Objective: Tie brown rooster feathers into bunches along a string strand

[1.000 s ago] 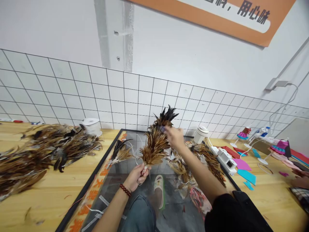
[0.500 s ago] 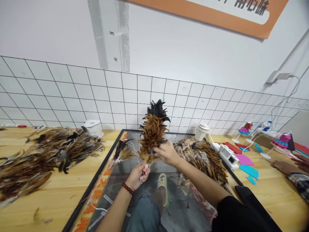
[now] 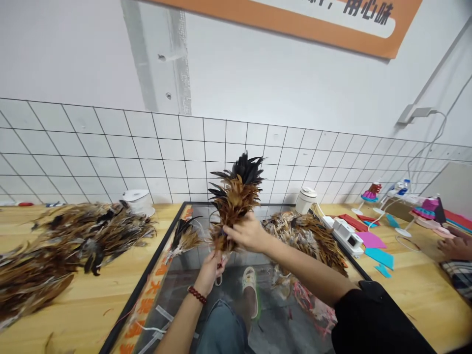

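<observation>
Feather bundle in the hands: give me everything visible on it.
The feather bundle looks thick and bushy, its feathers in overlapping layers: black at the tip, mostly brown and golden below, with some dark ones sticking out left. It points away from the person, tip toward the gridded wall. The left hand grips its lower end; the right hand touches the feathers just above, its exact grip unclear. Feathers hide any core.

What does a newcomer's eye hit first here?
The black-topped brown feather bundle at centre, its base in the left hand and the right hand against its lower feathers. Next, the loose feather heaps on the wooden tabletop at left, then the orange sign high on the wall.
</observation>
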`<state>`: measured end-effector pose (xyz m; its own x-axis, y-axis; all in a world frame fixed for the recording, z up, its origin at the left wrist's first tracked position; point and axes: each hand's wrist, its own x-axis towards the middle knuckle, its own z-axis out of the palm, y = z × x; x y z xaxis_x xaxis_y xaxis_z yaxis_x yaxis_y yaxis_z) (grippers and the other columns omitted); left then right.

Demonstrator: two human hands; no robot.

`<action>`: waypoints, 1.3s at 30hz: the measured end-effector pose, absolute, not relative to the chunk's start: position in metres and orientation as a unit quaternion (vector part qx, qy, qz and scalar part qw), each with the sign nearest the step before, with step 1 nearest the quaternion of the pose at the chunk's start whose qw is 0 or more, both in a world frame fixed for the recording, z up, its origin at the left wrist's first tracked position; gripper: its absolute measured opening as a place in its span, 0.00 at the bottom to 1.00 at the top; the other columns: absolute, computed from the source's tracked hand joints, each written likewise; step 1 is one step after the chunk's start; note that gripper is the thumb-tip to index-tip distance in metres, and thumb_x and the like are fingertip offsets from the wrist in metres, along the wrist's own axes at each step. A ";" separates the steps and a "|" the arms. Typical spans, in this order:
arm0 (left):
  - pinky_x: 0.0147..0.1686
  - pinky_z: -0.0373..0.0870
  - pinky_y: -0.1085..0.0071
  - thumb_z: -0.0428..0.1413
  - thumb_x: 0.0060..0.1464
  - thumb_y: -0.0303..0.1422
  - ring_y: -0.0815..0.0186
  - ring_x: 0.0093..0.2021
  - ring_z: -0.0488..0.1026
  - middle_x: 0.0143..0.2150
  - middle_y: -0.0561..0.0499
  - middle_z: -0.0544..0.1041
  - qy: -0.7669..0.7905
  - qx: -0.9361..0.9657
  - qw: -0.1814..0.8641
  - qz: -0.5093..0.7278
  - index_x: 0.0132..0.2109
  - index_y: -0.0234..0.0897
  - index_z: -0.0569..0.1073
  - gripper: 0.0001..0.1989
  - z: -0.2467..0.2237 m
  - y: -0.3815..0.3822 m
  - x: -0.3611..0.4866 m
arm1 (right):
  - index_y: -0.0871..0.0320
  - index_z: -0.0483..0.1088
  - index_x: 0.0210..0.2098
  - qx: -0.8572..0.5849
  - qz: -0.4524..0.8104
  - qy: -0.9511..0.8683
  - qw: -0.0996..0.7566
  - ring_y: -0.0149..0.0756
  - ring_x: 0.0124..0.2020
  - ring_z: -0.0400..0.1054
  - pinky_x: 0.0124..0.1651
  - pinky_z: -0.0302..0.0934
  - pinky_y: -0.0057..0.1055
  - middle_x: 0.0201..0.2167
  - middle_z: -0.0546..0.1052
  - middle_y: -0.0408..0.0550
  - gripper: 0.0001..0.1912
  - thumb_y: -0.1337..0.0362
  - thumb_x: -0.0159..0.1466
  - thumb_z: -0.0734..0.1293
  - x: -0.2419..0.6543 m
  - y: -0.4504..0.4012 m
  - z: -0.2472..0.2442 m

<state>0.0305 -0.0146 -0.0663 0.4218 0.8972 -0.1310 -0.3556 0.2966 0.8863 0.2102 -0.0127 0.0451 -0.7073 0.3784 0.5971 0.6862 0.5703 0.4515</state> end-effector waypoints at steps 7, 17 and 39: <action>0.17 0.44 0.81 0.63 0.37 0.52 0.76 0.19 0.57 0.19 0.60 0.59 0.377 0.430 0.687 0.448 0.28 0.36 0.62 0.26 -0.065 -0.015 0.030 | 0.59 0.69 0.49 -0.609 -0.308 -0.613 0.399 0.38 0.35 0.66 0.44 0.46 0.37 0.36 0.77 0.53 0.19 0.57 0.69 0.54 0.282 0.044 0.136; 0.27 0.61 0.77 0.66 0.38 0.39 0.72 0.26 0.65 0.26 0.56 0.70 0.346 0.480 0.608 0.529 0.41 0.36 0.68 0.23 -0.076 -0.007 0.033 | 0.58 0.70 0.45 -0.402 -0.302 -0.825 0.258 0.33 0.28 0.62 0.43 0.48 0.36 0.25 0.74 0.45 0.15 0.58 0.68 0.57 0.235 0.004 0.058; 0.13 0.45 0.82 0.57 0.53 0.41 0.81 0.14 0.49 0.23 0.58 0.62 0.228 0.320 0.818 0.420 0.33 0.34 0.63 0.15 -0.068 -0.009 0.020 | 0.59 0.67 0.39 -0.579 0.045 -0.685 0.440 0.33 0.26 0.63 0.32 0.52 0.27 0.25 0.70 0.44 0.15 0.56 0.68 0.54 0.223 -0.071 0.002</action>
<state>0.0201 -0.0088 -0.0676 0.5433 0.8331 -0.1043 -0.5415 0.4426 0.7147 0.2233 -0.0715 0.0020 0.0574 0.8331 0.5502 0.7541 0.3250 -0.5707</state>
